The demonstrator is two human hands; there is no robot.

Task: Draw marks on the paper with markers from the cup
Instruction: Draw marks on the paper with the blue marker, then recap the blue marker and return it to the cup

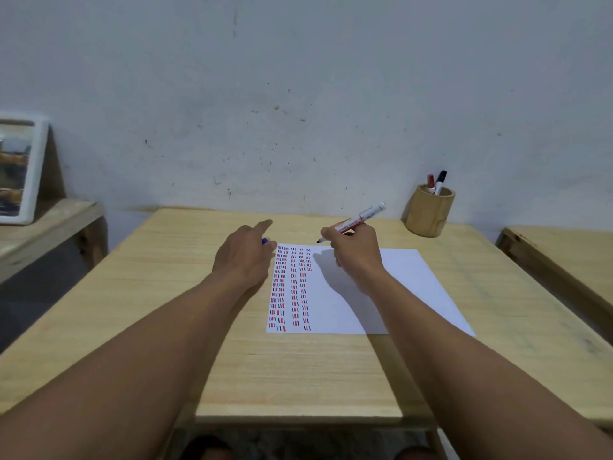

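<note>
The white paper [365,290] lies flat on the wooden tabletop [166,293], with rows of little red, blue and black marks down its left side. The right hand [356,252] has its fingers closed around a marker [360,219], tip just above the paper's far edge. The left hand [245,254] rests beside the paper, fingers curled on a blue cap [264,241]. The bamboo cup [428,210] stands far right, holding a red marker [430,184] and a black marker [440,181].

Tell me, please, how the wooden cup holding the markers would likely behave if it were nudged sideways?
The wooden cup looks squat and thick-walled, so it would probably slide on the smooth table rather than tip. The two markers lean loosely above its rim, so they would likely rattle or shift.
</note>
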